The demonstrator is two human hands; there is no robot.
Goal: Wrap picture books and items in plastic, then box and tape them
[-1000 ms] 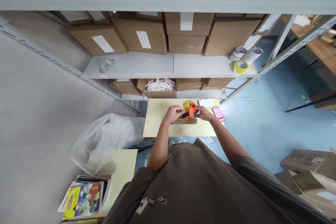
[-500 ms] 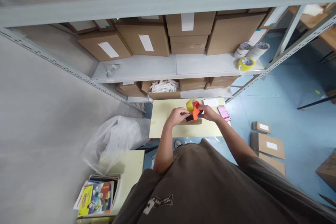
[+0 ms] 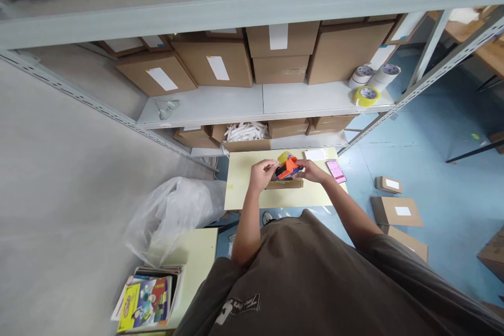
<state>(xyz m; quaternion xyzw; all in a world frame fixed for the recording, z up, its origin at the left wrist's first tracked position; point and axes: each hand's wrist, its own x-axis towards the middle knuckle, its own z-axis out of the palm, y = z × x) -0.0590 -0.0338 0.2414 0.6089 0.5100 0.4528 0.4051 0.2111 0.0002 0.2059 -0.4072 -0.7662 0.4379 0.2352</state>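
My right hand (image 3: 312, 171) grips an orange tape dispenser (image 3: 290, 167) with blue and black parts, above the pale yellow table (image 3: 244, 191). A roll of yellowish packing tape (image 3: 284, 157) sits in the dispenser. My left hand (image 3: 262, 174) is closed in a pinch right beside the dispenser's black end; whatever lies between its fingertips is too small to make out. Under the dispenser, a small brown cardboard box (image 3: 286, 184) lies on the table, partly covered by the dispenser and hands.
A phone (image 3: 336, 171) and white paper (image 3: 315, 154) lie at the table's right. Ahead stands a metal shelf (image 3: 220, 102) with cardboard boxes and tape rolls (image 3: 367, 95). Plastic sheeting (image 3: 173, 210) and magazines (image 3: 145, 302) are on the left, boxes (image 3: 397, 211) on the floor right.
The dispenser has turned in my right hand, its black end swinging up and left, so less of the tape roll shows. My left hand has shifted slightly left with it.
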